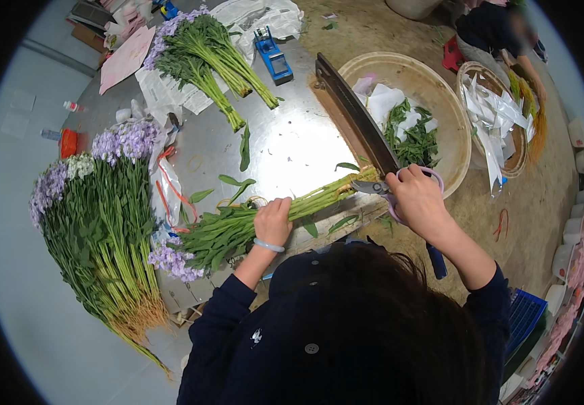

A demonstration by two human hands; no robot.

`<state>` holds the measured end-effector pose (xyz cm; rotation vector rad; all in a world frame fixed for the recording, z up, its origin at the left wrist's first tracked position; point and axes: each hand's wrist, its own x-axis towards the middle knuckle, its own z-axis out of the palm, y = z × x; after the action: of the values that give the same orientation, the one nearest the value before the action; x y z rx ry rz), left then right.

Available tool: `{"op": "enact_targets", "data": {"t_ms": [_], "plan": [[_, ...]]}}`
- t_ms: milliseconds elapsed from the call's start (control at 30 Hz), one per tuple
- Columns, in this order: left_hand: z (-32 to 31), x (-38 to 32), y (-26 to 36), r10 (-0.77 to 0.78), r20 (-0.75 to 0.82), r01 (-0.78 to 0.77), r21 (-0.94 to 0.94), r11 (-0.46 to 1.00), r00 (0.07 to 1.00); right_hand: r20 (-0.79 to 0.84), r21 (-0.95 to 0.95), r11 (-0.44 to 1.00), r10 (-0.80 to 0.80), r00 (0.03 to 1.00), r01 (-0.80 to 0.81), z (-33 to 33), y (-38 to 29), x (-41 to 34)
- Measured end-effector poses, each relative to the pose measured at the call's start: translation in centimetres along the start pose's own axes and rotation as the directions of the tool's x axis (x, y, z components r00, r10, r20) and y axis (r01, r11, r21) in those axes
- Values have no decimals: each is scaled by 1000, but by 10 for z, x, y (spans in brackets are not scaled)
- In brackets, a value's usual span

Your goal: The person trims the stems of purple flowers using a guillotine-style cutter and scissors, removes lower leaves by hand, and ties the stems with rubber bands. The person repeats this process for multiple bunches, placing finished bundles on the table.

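Note:
A bunch of purple flower stems [317, 200] lies across the front of the metal table, its blossoms at the left. My left hand [273, 223], with a pale bangle at the wrist, grips the bunch around its middle. My right hand [416, 202] holds floral scissors with light purple handles [373, 187], their blades at the cut ends of the stems. Just behind those ends stands a long dark blade on a wooden base [358, 114]. Loose leaves [236, 185] lie about the bunch. Trimmed bunches [216, 61] rest at the back of the table.
A large pile of rooted flowers [104, 223] hangs over the table's left side. At the back are a blue tape dispenser [273, 55] and newspaper. Right of the table stands a round tub [454, 126] with leaves and paper. Another person [489, 30] sits beyond a second tub [517, 157].

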<state>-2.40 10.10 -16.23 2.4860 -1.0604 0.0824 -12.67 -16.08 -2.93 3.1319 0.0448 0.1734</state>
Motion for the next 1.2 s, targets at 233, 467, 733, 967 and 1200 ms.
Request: {"op": "enact_targets", "data": {"t_ms": [233,467,733,967,1200], "plan": [[7,-8,2,20,3,-20,69,997,1000,59,284,946,146,988,-157,2,15,7],[3,-7,6,30,0,-30,-6,1000,1000,76,646,716,285,956,-265,33,10,28],[5,-9,6,26,-1,-26,-1,1000,1000,275,677,692,74,958,-249,40,2,52],[-2,-5,5,21,9,-21,-11,1000,1000,288,825,394,322,902,-404,45,21,49],[-4,-1,1,-14,-1,14,5,1000,1000,-52,638,631,609,792,-443,28,41,31]]}}
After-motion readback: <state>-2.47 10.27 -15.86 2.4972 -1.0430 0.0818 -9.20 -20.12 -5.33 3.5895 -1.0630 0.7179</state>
